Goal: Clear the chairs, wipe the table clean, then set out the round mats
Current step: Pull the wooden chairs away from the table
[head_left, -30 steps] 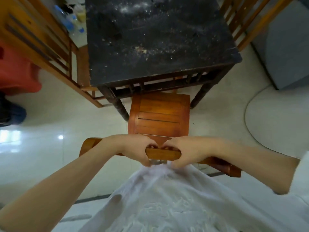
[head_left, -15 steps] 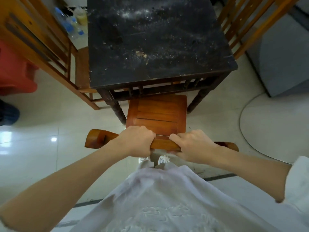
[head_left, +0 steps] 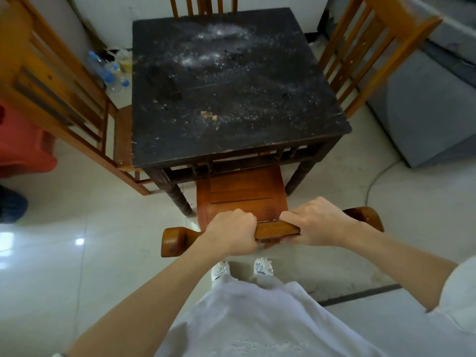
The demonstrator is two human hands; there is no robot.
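A square black table (head_left: 231, 86) stands ahead, its top strewn with white dust and crumbs. A reddish wooden chair (head_left: 242, 191) sits at its near side, the seat partly under the table. My left hand (head_left: 231, 233) and my right hand (head_left: 314, 222) are both shut on the chair's top rail, side by side near its middle. No round mats or cloth are in view.
Lighter wooden chairs stand at the table's left (head_left: 59, 86), right (head_left: 365, 52) and far side (head_left: 203, 6). Plastic bottles (head_left: 108, 73) lie on the floor by the wall. A red plastic stool (head_left: 23, 148) is at the left, a grey cabinet (head_left: 427, 106) at the right.
The chair and my hands have moved toward the table, so the seat now slides further under it. My view has lifted and shows the whole tabletop.
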